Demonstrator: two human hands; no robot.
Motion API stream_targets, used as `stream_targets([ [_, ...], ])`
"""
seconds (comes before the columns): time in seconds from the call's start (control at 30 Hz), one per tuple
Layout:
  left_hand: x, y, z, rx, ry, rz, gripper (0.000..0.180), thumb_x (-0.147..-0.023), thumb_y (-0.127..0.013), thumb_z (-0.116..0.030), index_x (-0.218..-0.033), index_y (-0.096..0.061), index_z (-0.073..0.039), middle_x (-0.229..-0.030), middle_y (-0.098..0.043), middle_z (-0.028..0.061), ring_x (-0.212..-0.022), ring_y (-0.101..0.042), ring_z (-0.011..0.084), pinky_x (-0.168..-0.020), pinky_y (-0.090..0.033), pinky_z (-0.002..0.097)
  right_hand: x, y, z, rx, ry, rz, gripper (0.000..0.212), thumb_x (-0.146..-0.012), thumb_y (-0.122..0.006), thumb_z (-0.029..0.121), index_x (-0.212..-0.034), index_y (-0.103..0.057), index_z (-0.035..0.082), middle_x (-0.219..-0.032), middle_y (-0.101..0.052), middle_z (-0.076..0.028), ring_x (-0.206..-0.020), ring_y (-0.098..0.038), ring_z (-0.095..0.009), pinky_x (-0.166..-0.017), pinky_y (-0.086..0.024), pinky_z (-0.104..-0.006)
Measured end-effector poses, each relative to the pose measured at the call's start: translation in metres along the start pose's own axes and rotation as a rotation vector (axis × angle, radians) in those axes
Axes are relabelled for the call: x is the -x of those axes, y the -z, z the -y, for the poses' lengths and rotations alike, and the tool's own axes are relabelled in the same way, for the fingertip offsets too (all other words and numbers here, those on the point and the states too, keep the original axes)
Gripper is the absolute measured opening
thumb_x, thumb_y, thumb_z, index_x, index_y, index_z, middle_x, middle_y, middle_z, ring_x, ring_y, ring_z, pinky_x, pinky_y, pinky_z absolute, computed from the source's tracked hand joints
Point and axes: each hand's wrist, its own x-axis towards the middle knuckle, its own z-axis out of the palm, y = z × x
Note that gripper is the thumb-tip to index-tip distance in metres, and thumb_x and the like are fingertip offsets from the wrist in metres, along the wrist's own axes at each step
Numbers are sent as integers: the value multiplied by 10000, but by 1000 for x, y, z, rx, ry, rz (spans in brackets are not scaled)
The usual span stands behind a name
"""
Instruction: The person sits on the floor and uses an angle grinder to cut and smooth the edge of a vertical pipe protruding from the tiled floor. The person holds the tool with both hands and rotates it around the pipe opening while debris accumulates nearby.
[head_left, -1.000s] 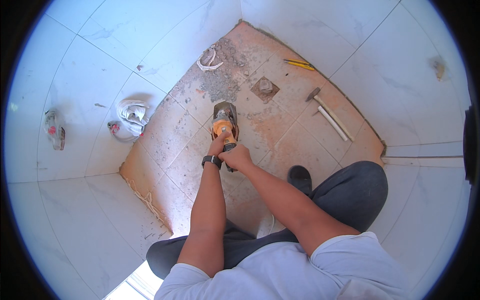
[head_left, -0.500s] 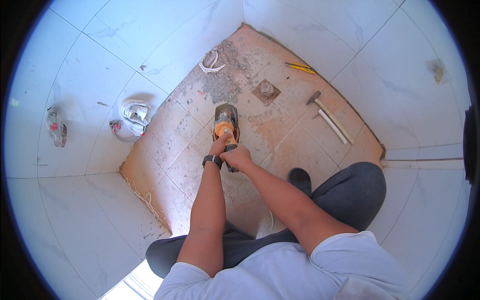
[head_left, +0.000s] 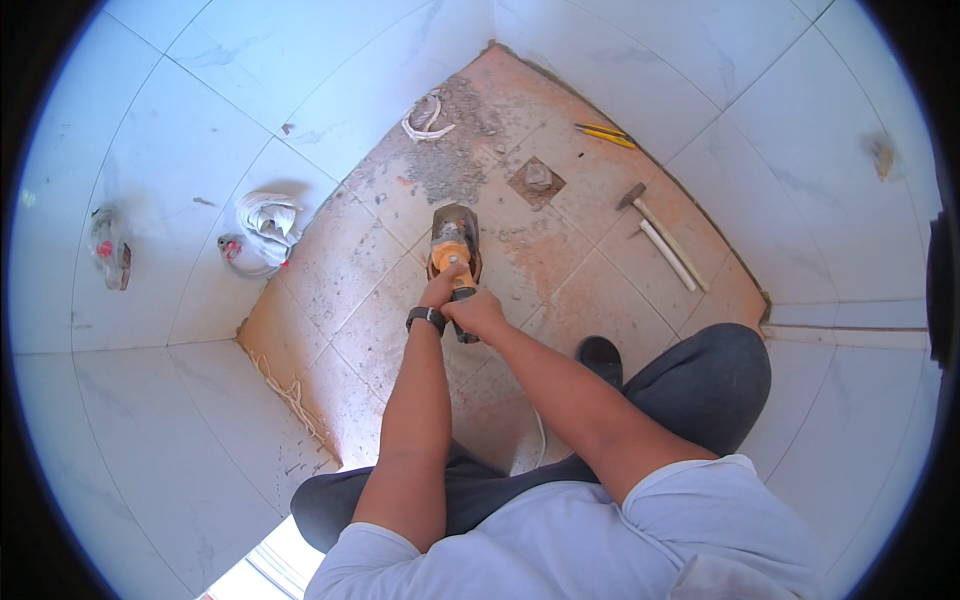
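Both my hands are closed around an orange handheld power cutter [head_left: 455, 240] with a dusty metal guard at its far end. It rests low over the tiled floor [head_left: 380, 270], in front of a patch of grey rubble. My left hand [head_left: 440, 290], with a black watch at the wrist, grips the body on its left side. On the black rear part, my right hand [head_left: 481, 314] is wrapped from the right. The blade cannot be made out from here.
A square hole [head_left: 536, 182] in the floor holds a stone-like lump. Farther right lie yellow-handled pliers [head_left: 606, 134], a hammer [head_left: 660, 222] and a white rod [head_left: 668, 255]. A white ring-shaped piece [head_left: 426, 122] sits on rubble. Bundled white hose [head_left: 268, 228] is against the left wall; cord [head_left: 290, 395] lies below.
The view has shifted very slightly. My hands keep the same grip, and the power cutter stays in nearly the same place on the floor.
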Motion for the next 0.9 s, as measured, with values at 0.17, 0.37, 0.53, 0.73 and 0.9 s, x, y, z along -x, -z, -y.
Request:
stream_targets([
  [0.17,-3,1,3,-16,25,-32,342,-893,-752,-269,-1141,-608,-81,-869,-679,57,-678,-675,203,-626,-567,341,-3,-2,-3,5,-9,-23,502,-621,-835,293,-928,-720,-88,-888,-750,-186,-767,-764,-269,-595,-630,-380],
  [0.37,-4,2,4,-39,13,-35,360,-897,-742,-278,-1157,-607,-70,-875,-691,71,-678,-686,214,-620,-570,347,-5,-2,-4,-8,-17,-3,495,-621,-836,287,-927,-725,-86,-900,-750,-185,-771,-761,-270,-599,-627,-383],
  [0.53,-7,5,6,-24,17,-9,349,-899,-734,-270,-1156,-608,-70,-873,-697,75,-663,-686,216,-610,-569,347,-3,-2,-2,-14,-26,18,503,-620,-839,281,-942,-719,-86,-900,-747,-185,-764,-758,-261,-590,-629,-386],
  [0.73,-11,8,7,-44,26,-22,336,-902,-735,-274,-1144,-613,-76,-864,-696,69,-655,-681,211,-604,-567,344,-2,-2,-1,-7,-26,27,495,-627,-838,280,-945,-717,-80,-897,-745,-180,-759,-756,-255,-562,-624,-380],
  [0.9,-11,8,8,-40,21,-16,324,-908,-730,-272,-1143,-613,-80,-865,-697,68,-660,-681,209,-602,-564,343,-6,-3,-3,4,-34,41,521,-616,-840,302,-952,-721,-77,-912,-752,-184,-776,-760,-258,-610,-625,-375],
])
